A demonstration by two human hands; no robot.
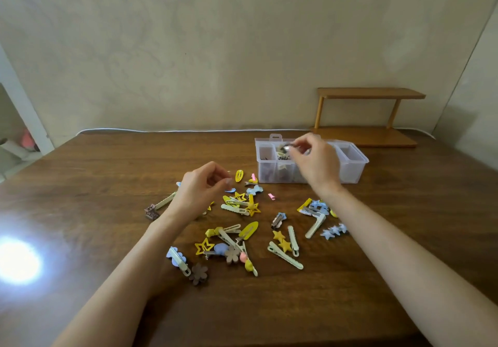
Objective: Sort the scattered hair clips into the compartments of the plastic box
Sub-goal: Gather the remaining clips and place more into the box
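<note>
Several hair clips (244, 234) in yellow, cream, blue, pink and brown lie scattered over the wooden table (94, 185). A clear plastic box (353, 170) with several compartments stands behind them at the right, and its left compartments hold some dark clips. My right hand (314, 163) hovers over the box and pinches a small dark and silver clip (286, 148) above the second compartment from the left. My left hand (202, 189) hovers over the left side of the pile with curled fingers and the thumb close to the fingertips. Whether it holds anything is unclear.
A small two-tier wooden shelf (369, 94) stands at the back right against the wall. A white cable (161, 131) runs along the table's far edge. A bright light glare (17, 261) sits on the tabletop at the left.
</note>
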